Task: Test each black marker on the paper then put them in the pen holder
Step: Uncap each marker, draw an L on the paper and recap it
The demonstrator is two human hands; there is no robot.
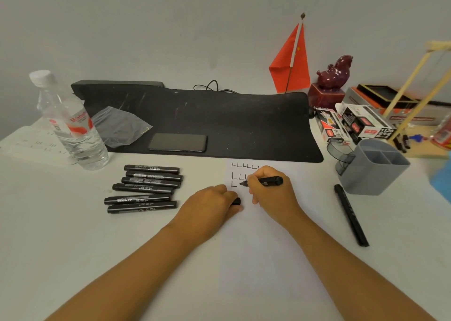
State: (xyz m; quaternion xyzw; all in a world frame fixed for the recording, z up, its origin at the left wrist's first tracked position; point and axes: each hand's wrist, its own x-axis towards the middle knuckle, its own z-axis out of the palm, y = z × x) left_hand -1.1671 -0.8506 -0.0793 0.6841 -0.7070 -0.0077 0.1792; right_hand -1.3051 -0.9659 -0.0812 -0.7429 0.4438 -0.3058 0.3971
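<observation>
Gripping an uncapped black marker [268, 181] mid-barrel, tip on the paper [263, 247], the right hand [271, 191] wrote while the left hand [210, 203] held its cap [236, 201]; light, stiff, smooth barrel, six markers [146, 189] waiting left, pen holder [373, 172] right.

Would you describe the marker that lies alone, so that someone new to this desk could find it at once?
Start at the grey pen holder on the right of the white table, beside the sheet of paper. Just in front of it a single black marker lies capped, pointing away from the person. Unlike the six markers stacked in a row left of the paper, it lies alone.
</observation>
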